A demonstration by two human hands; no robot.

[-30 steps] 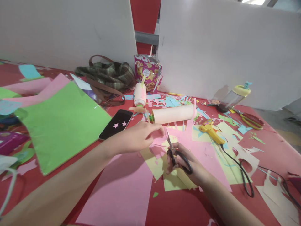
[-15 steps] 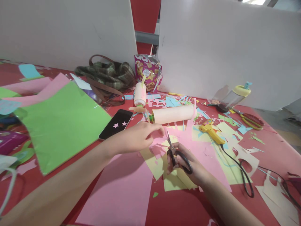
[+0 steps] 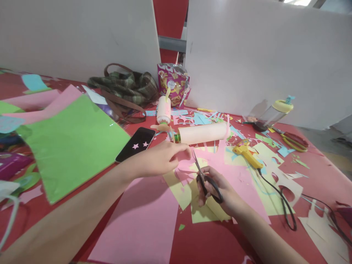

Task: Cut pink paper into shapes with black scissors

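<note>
Scissors [image 3: 199, 169] with black handles are in my right hand [image 3: 217, 187], with fingers through the loops and the blades pointing up and away. Their tips are close to the fingertips of my left hand [image 3: 165, 156]. That hand is closed in a pinch on a small piece of pink paper [image 3: 183, 155], partly hidden by the fingers. Beneath the hands lie pink sheets [image 3: 242, 183] and yellow sheets [image 3: 180, 194]. Just beyond my left hand is a cream paper-wrapped tube [image 3: 203, 133] with a green end.
A phone [image 3: 132, 148] bearing two pink stars lies left of a yellow glue gun [image 3: 249, 156] with a black cord. Green sheets [image 3: 74, 146] cover the left. Behind are a plaid bag [image 3: 129, 86], snack bag [image 3: 173, 82] and clear bottle [image 3: 272, 115]. Red-and-yellow scissors [image 3: 294, 141] lie right.
The scissors and my right hand have shifted very slightly, and the blade tips are a little further left. My left hand stays almost in place.
</note>
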